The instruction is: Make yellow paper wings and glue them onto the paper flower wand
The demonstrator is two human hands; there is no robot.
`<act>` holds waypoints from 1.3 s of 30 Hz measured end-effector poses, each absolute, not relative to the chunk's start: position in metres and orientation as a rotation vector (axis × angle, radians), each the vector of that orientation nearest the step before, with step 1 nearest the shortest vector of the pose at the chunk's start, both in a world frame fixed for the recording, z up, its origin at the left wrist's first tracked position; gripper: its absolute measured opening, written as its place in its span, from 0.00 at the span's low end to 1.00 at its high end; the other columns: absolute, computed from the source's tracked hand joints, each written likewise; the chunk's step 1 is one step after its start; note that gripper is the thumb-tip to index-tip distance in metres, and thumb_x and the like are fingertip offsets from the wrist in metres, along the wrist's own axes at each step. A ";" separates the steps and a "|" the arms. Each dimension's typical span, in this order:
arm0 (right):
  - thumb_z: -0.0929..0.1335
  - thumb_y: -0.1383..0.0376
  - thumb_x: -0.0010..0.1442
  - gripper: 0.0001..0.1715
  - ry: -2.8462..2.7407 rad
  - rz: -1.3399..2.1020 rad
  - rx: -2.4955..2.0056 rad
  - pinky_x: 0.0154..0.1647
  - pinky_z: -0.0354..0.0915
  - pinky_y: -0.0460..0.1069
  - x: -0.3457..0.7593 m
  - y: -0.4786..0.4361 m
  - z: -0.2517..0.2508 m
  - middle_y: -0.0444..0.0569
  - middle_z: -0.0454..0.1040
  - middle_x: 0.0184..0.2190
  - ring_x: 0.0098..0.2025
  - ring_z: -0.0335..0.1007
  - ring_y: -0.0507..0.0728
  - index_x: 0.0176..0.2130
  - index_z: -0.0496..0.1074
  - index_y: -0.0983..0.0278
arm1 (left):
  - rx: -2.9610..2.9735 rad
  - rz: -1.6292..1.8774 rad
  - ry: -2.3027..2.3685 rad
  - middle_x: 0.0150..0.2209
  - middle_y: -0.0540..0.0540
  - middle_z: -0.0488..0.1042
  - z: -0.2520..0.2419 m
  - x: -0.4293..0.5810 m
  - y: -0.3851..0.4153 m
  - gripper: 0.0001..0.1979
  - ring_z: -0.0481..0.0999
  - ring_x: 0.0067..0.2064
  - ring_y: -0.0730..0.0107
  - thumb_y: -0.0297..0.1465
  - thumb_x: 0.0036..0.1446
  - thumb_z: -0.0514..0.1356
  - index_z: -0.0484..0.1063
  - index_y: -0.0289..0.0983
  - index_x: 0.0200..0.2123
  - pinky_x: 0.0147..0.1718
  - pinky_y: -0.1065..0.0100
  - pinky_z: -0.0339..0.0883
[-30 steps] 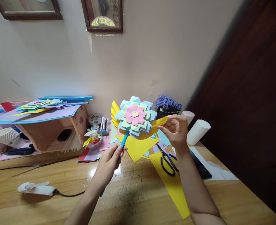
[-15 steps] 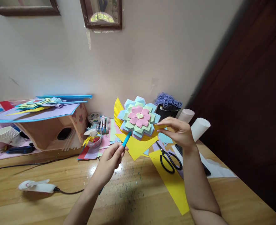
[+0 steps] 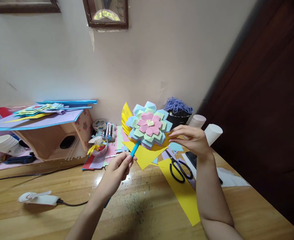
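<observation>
A layered paper flower (image 3: 149, 125) in pink, green and light blue, backed by pleated yellow paper, is held up over the wooden table (image 3: 142, 206). My left hand (image 3: 118, 171) is closed round its blue stem (image 3: 135, 148), below and left of the bloom. At the flower's right edge, my right hand (image 3: 191, 140) pinches the yellow pleated backing with fingertips.
Black scissors (image 3: 178, 168) and yellow paper sheets (image 3: 184, 196) lie under my right arm. A white glue gun (image 3: 38, 199) with a cord lies at the left. A cardboard box (image 3: 49, 140) topped with coloured papers, paper cups (image 3: 3, 144), markers (image 3: 109, 131), purple yarn (image 3: 178, 106) and white rolls (image 3: 213, 133) line the wall.
The flower has shifted slightly right and tilted. My right hand has dropped a little along the yellow backing, closing it in toward the bloom. The left hand has held the stem throughout.
</observation>
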State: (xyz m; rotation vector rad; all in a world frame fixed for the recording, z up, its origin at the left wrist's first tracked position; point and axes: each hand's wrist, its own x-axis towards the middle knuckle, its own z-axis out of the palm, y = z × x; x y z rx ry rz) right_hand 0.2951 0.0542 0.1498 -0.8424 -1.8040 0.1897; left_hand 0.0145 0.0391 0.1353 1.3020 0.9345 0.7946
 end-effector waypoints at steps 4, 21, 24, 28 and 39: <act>0.72 0.69 0.51 0.08 -1.819 0.193 -0.850 0.34 0.71 0.50 0.297 0.055 0.149 0.47 0.77 0.30 0.34 0.74 0.56 0.34 0.78 0.58 | 1.308 0.794 0.928 0.23 0.55 0.55 0.135 0.015 0.039 0.16 0.51 0.19 0.83 0.44 0.55 0.56 0.66 0.35 0.31 0.16 0.76 0.41; 0.71 0.71 0.52 0.09 -1.795 -0.014 -0.816 0.34 0.71 0.50 0.289 0.049 0.151 0.45 0.78 0.28 0.32 0.75 0.56 0.34 0.77 0.58 | 1.269 0.794 0.917 0.23 0.55 0.55 0.137 0.015 0.038 0.16 0.50 0.19 0.83 0.44 0.55 0.57 0.65 0.36 0.29 0.16 0.77 0.41; 0.72 0.70 0.52 0.10 -1.749 -0.032 -0.866 0.34 0.72 0.49 0.289 0.046 0.149 0.44 0.79 0.30 0.32 0.76 0.55 0.36 0.77 0.57 | 1.265 0.772 0.877 0.24 0.55 0.54 0.136 0.014 0.038 0.16 0.49 0.19 0.84 0.44 0.56 0.56 0.65 0.36 0.30 0.16 0.77 0.40; 0.72 0.70 0.52 0.15 -1.741 -0.070 -0.938 0.36 0.73 0.49 0.289 0.041 0.149 0.43 0.80 0.34 0.34 0.77 0.55 0.40 0.76 0.56 | 1.259 0.744 0.867 0.24 0.55 0.53 0.134 0.012 0.038 0.16 0.48 0.19 0.84 0.43 0.57 0.55 0.64 0.35 0.31 0.16 0.77 0.39; 0.70 0.70 0.55 0.08 -1.754 0.005 -0.948 0.35 0.71 0.47 0.284 0.038 0.157 0.43 0.79 0.30 0.33 0.76 0.54 0.35 0.77 0.58 | 1.270 0.719 0.873 0.23 0.56 0.52 0.133 0.011 0.035 0.17 0.47 0.20 0.84 0.44 0.58 0.54 0.64 0.35 0.32 0.16 0.76 0.39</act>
